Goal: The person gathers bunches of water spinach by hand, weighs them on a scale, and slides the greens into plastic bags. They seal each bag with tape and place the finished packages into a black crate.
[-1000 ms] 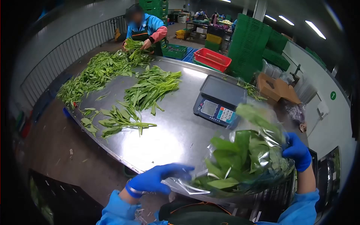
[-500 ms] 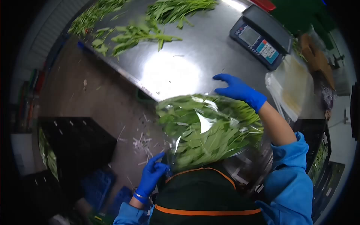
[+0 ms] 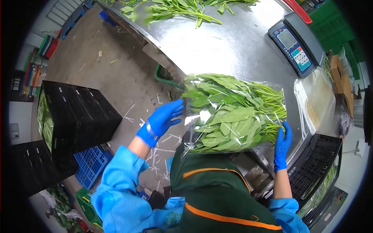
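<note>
A transparent plastic bag [image 3: 233, 112] packed with leafy green vegetables lies at the front of the metal table, leaves toward the left and stems toward the right. My left hand [image 3: 165, 118], in a blue glove, is beside the bag's left edge with its fingers stretched out and nothing in them. At the stem end, my gloved right hand [image 3: 283, 145] rests against the bag's lower right corner, its fingers apart. Loose green stalks [image 3: 182, 11] lie farther back on the table.
A scale display [image 3: 295, 46] stands at the back right, with a stack of plastic bags [image 3: 314, 101] before it. Black crates [image 3: 81, 116] are stacked at left; another black crate [image 3: 311, 171] stands at right. White strips litter the floor [image 3: 105, 77].
My left hand has risen from the bag's lower left corner to its left edge. My right hand has moved from above the bag down to its stem end. The view has shifted.
</note>
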`<control>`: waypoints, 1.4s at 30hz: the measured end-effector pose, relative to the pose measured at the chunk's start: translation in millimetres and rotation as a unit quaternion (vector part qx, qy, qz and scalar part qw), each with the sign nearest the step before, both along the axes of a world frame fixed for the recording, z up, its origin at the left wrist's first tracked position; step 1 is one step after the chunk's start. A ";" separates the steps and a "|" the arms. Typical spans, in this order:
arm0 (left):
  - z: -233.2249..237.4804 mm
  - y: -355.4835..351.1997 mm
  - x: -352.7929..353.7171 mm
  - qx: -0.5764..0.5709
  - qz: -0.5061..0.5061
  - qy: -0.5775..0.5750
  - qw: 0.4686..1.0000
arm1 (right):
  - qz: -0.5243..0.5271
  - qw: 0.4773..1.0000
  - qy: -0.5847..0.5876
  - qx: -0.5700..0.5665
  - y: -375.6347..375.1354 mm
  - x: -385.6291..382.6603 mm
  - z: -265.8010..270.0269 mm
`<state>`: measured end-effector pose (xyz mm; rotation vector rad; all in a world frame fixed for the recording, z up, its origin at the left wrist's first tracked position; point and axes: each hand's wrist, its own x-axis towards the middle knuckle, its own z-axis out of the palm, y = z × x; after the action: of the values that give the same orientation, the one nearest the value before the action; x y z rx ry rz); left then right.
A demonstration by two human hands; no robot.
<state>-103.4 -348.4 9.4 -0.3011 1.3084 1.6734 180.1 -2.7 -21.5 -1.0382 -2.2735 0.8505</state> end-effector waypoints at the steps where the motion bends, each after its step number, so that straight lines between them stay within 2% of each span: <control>1: -0.7 14.5 -8.7 -0.026 -0.050 -0.036 0.998 | 0.022 0.998 -0.024 0.057 -12.5 0.8 1.6; 2: -0.8 23.4 -13.2 -0.053 -0.102 -0.073 0.991 | 0.018 0.998 -0.030 0.054 -21.7 1.2 1.8; 4: 17.0 28.5 -19.4 -0.028 -0.098 -0.081 0.991 | 0.062 0.987 -0.080 0.122 -30.9 -1.1 1.1; 5: 29.4 30.0 -23.5 0.000 -0.093 -0.082 0.992 | 0.074 0.988 -0.077 0.108 -31.3 1.8 -4.3; 7: 49.2 13.1 -40.7 0.161 -0.145 -0.009 0.976 | 0.065 0.987 -0.091 0.119 -32.4 5.4 -16.7; 8: 74.3 22.4 -45.4 0.116 -0.130 -0.044 0.984 | 0.069 0.984 -0.101 0.132 -32.8 7.1 -18.8; 9: 78.4 20.3 -62.1 0.077 -0.153 -0.120 0.978 | 0.059 0.983 -0.109 0.133 -35.2 6.9 -17.7; 10: 92.6 18.0 -58.8 0.066 -0.156 -0.044 0.985 | 0.072 0.983 -0.101 0.134 -39.4 4.1 -17.0; 11: 124.2 33.2 -50.3 0.019 -0.173 -0.019 0.985 | 0.085 0.983 -0.092 0.134 -42.6 2.0 -17.0; 14: 151.0 27.9 -43.6 -0.032 -0.213 0.067 0.974 | 0.076 0.983 -0.108 0.130 -48.2 0.3 -23.2; 15: 151.4 23.5 -44.9 -0.033 -0.220 0.067 0.973 | 0.072 0.984 -0.100 0.129 -48.7 0.1 -27.0; 17: 149.7 8.5 -52.8 -0.155 -0.142 0.239 0.948 | 0.062 0.986 -0.101 0.120 -48.8 -0.2 -26.2; 18: 138.0 -6.8 -58.6 -0.154 -0.145 0.240 0.947 | 0.060 0.987 -0.100 0.112 -48.3 -0.4 -25.3; 20: 89.6 -41.0 -63.3 -0.234 -0.211 0.332 0.889 | 0.058 0.989 -0.088 0.104 -47.6 2.7 -24.3; 22: 49.0 -46.1 -33.1 -0.241 -0.294 0.215 0.900 | 0.060 0.992 -0.061 0.088 -46.2 -0.3 -27.0; 24: 22.8 -34.9 -12.6 -0.198 -0.314 0.216 0.903 | 0.058 0.992 -0.069 0.093 -46.3 2.6 -26.5; 26: 17.4 -19.4 -2.8 -0.095 -0.260 0.255 0.927 | 0.059 0.991 -0.078 0.094 -48.9 2.3 -21.7; 27: 21.9 -16.2 -0.6 -0.097 -0.255 0.253 0.928 | 0.063 0.988 -0.090 0.107 -48.0 0.3 -19.1; 29: 36.7 -10.3 -0.1 0.047 -0.172 0.151 0.972 | 0.070 0.985 -0.110 0.110 -49.4 -2.1 -17.6; 30: 37.5 -16.4 0.0 0.054 -0.166 0.154 0.973 | 0.068 0.983 -0.128 0.114 -49.0 -1.1 -17.3; 31: 38.3 -27.4 1.7 0.064 -0.130 0.007 0.989 | 0.061 0.982 -0.144 0.107 -49.4 0.6 -23.1; 32: 35.7 -31.2 2.6 0.085 -0.101 -0.136 0.982 | 0.060 0.983 -0.140 0.104 -51.0 -1.5 -22.1; 34: 58.9 -27.8 9.1 -0.024 -0.162 -0.030 0.986 | 0.063 0.980 -0.159 0.102 -52.8 7.3 -27.9; 36: 98.0 -24.2 2.7 0.007 -0.219 -0.043 0.975 | 0.058 0.982 -0.154 0.093 -50.8 9.0 -34.7; 38: 143.0 -14.3 -5.7 -0.079 -0.259 0.008 0.963 | 0.046 0.984 -0.154 0.077 -52.2 4.2 -27.4; 39: 147.3 -17.2 -8.8 -0.064 -0.257 0.023 0.964 | 0.044 0.984 -0.143 0.092 -52.8 5.0 -27.2; 41: 141.9 -36.4 -16.4 -0.094 -0.226 0.125 0.961 | 0.041 0.985 -0.138 0.098 -48.8 7.2 -24.0; 42: 118.7 -52.1 -21.3 -0.088 -0.224 0.135 0.961 | 0.038 0.986 -0.141 0.086 -53.6 4.1 -24.2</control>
<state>-124.7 -400.5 128.0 0.1238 1.5940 1.2432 184.3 -56.4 -45.8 -1.0538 -2.5842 0.5504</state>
